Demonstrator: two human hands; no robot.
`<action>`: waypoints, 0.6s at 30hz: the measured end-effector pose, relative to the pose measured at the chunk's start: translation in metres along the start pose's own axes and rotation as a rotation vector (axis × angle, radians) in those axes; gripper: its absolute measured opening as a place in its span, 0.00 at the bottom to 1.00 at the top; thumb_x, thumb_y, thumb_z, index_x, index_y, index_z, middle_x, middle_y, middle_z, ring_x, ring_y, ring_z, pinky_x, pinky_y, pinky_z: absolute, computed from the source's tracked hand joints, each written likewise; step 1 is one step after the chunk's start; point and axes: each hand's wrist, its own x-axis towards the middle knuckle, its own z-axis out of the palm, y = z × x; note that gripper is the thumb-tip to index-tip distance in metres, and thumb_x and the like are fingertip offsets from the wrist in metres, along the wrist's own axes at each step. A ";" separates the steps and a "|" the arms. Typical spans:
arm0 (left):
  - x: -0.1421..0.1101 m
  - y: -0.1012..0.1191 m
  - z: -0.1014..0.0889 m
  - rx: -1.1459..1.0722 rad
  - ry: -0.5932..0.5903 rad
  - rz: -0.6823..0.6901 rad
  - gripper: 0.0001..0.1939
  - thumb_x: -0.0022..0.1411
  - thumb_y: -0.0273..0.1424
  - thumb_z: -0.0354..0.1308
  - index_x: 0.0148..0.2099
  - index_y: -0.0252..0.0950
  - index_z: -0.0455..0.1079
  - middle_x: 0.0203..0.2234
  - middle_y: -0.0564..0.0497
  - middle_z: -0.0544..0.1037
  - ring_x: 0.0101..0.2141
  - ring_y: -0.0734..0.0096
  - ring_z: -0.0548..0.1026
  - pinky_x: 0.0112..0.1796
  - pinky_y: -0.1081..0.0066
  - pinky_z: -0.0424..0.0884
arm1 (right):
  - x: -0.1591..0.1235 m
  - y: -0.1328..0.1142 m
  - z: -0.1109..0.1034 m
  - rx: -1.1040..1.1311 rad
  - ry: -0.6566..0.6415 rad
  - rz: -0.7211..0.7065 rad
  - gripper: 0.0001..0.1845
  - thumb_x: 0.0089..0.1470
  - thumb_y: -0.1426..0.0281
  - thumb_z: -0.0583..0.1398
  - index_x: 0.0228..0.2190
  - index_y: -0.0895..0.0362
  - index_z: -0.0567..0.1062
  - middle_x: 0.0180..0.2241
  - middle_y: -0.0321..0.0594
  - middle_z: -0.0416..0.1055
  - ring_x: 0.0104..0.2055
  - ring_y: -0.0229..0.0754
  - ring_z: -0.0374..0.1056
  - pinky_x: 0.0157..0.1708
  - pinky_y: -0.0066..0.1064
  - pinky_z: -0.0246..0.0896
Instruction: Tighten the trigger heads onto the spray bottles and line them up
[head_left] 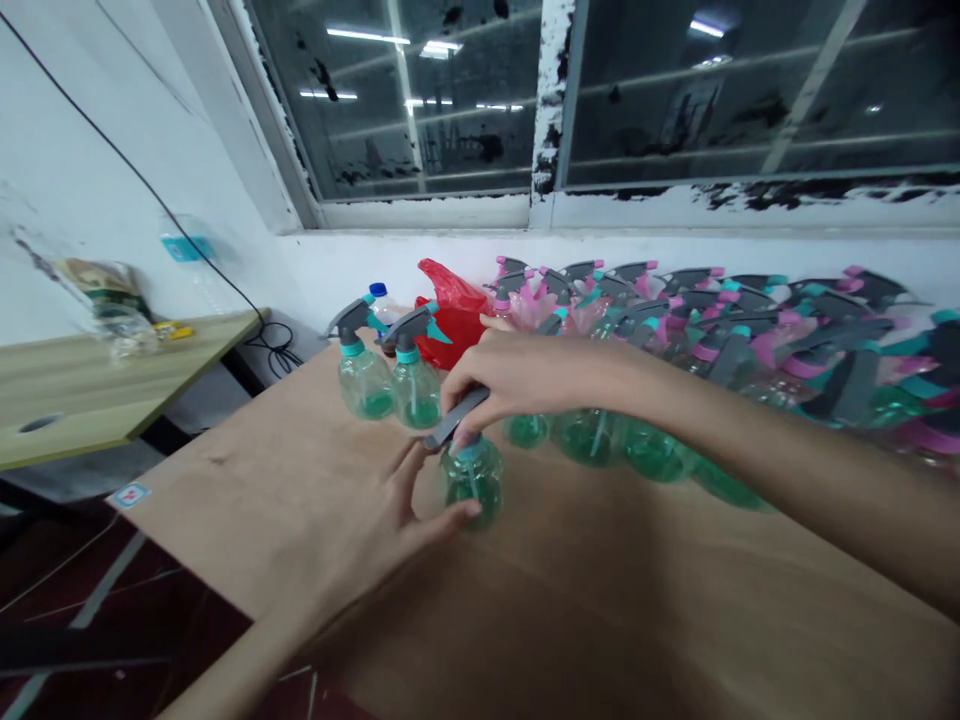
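A round, clear green spray bottle [486, 485] with a teal collar and grey trigger head stands on the brown tabletop in front of me. Around its left side and front, my left hand [405, 510] grips the body between thumb and fingers. From above, my right hand [502, 380] is closed on the grey spray head [459, 415], near the collar. Part of the head is hidden under the right fingers. Just behind and to the left are two similar green spray bottles [364, 380], both upright with teal collars.
Many pink and green spray bottles [589, 437] crowd the table's back and right side. A red plastic bag [454, 310] and a blue-capped bottle [379, 300] stand at the back. Left is a separate wooden desk [90, 375]; a black cable [135, 160] hangs beside it. A window [420, 100] is behind.
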 end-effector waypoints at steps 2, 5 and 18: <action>-0.007 0.010 0.010 -0.003 -0.002 0.050 0.33 0.53 0.47 0.59 0.57 0.47 0.51 0.51 0.46 0.66 0.49 0.52 0.68 0.46 0.52 0.68 | -0.017 -0.007 0.002 -0.005 0.014 -0.009 0.09 0.50 0.61 0.60 0.25 0.52 0.76 0.21 0.30 0.72 0.31 0.39 0.66 0.49 0.43 0.48; -0.012 0.027 0.021 -0.010 -0.023 0.084 0.31 0.54 0.45 0.59 0.56 0.48 0.51 0.49 0.47 0.67 0.48 0.53 0.68 0.45 0.54 0.70 | -0.049 -0.011 0.008 -0.015 0.073 0.031 0.13 0.50 0.56 0.58 0.29 0.50 0.76 0.25 0.33 0.74 0.35 0.43 0.67 0.50 0.46 0.49; 0.004 0.105 0.063 -0.155 -0.175 0.279 0.29 0.51 0.47 0.61 0.51 0.43 0.57 0.42 0.48 0.71 0.44 0.56 0.72 0.43 0.56 0.71 | -0.228 0.009 0.080 0.242 0.322 0.676 0.38 0.44 0.51 0.61 0.56 0.45 0.57 0.53 0.43 0.66 0.51 0.54 0.64 0.44 0.47 0.63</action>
